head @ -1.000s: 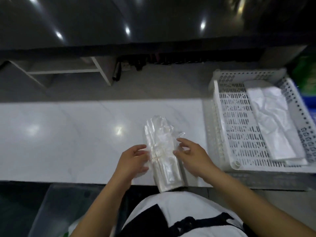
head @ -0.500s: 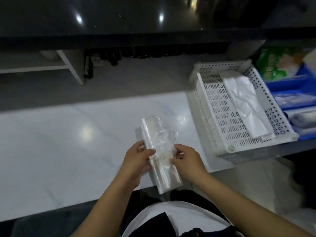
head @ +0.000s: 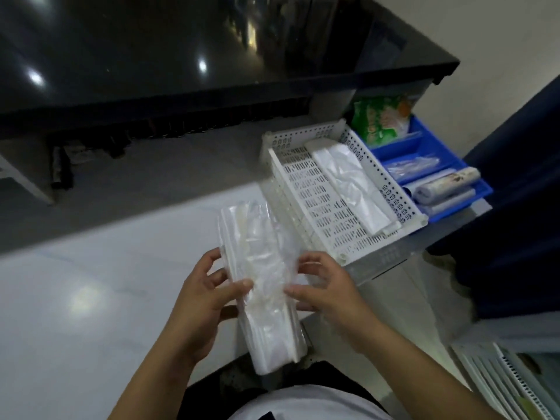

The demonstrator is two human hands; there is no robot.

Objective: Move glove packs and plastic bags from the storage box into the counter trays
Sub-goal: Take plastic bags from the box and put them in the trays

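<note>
A long clear pack of plastic gloves [head: 260, 268] hangs above the near edge of the white counter [head: 91, 298]. My left hand [head: 203, 301] grips its left side, thumb across the front. My right hand [head: 327, 289] pinches its right side. Up and to the right stands a white perforated tray [head: 315, 192] with a folded stack of white plastic bags [head: 354, 189] lying along its right half. The tray's left half is bare mesh.
A blue divided bin [head: 424, 150] beside the tray holds a green packet [head: 381, 119], clear packs and rolled bags [head: 445, 186]. A black glossy counter top [head: 181, 56] rises behind. A blue fabric shape [head: 515, 207] stands at right; stacked white trays [head: 500, 380] lie lower right.
The view has swung right and the tray now sits farther up and left in it. Both hands have lifted the glove pack slightly and shifted their grip toward its middle.
</note>
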